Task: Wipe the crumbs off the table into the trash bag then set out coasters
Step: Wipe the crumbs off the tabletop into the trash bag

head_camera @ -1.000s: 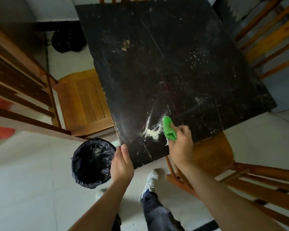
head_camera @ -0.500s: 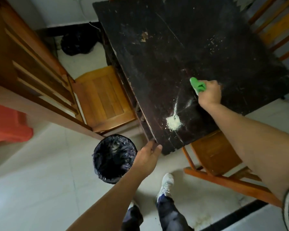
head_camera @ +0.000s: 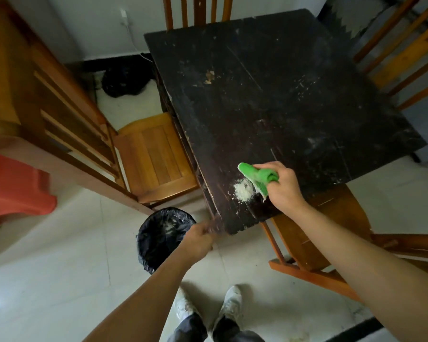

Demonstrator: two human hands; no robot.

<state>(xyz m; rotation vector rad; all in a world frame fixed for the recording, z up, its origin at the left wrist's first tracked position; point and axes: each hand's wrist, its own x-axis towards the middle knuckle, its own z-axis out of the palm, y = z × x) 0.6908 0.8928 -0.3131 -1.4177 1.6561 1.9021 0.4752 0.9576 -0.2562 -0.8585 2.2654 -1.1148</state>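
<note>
Head camera looked down on a dark, scuffed wooden table [head_camera: 269, 95] where the wiping step was plainly in hand. The right hand [head_camera: 283, 187] was closed around a bunched bright green cloth [head_camera: 256, 177], its loose end trailing on the tabletop just beside a small mound of pale crumbs [head_camera: 242, 191] gathered near the table's near corner. The right forearm reached in from the lower right, wrist bent so the cloth sat behind the pile, on the side away from the corner. The left hand [head_camera: 199, 239] was curled at the table's near corner, gripping or bracing its edge; whether the fingers had closed fully could not be told. A round bin lined with a black plastic trash bag [head_camera: 162, 234] stood on the pale tiled floor just beside that corner, under the table's left edge, with light specks already inside. A thin scatter of crumbs remained toward the far right edge. The next move probably called for a short sweep toward the left edge, so the mound dropped over the bag's open mouth rather than onto the floor. No coasters were visible, so that step looked not yet begun.
</note>
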